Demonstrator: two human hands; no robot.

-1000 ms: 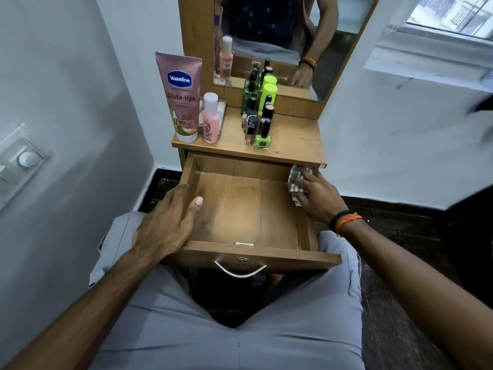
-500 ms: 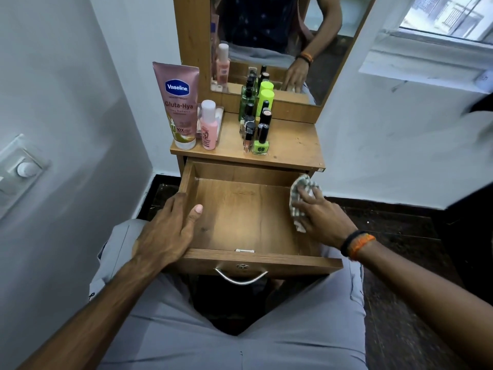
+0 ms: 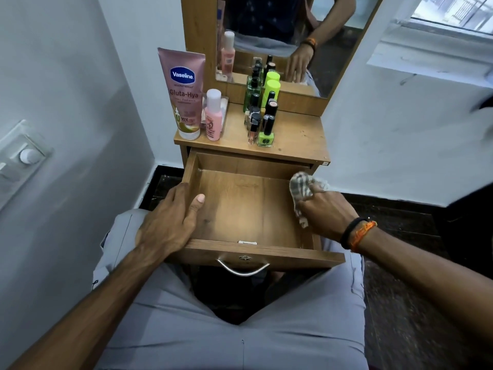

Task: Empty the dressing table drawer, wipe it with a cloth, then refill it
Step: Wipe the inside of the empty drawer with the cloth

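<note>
The wooden drawer (image 3: 248, 206) of the dressing table is pulled out over my lap, with nothing inside it. My left hand (image 3: 170, 220) rests flat on the drawer's left wall, thumb inside. My right hand (image 3: 324, 212) grips a checked cloth (image 3: 300, 188) and holds it against the drawer's right wall near the back corner. On the table top (image 3: 298, 140) stand a pink Vaseline tube (image 3: 182, 92), a small pink bottle (image 3: 213, 116) and several nail polish and perfume bottles (image 3: 262, 113).
A mirror (image 3: 280, 36) rises behind the table top. A white wall with a switch plate (image 3: 24, 156) lies close on the left. On the right are a white wall, a window ledge (image 3: 432, 60) and dark floor (image 3: 405, 263). A metal handle (image 3: 242, 268) hangs from the drawer front.
My right hand has drawn the cloth back along the drawer's right wall and lifted it onto the wall's top. The left hand stays on the left wall.
</note>
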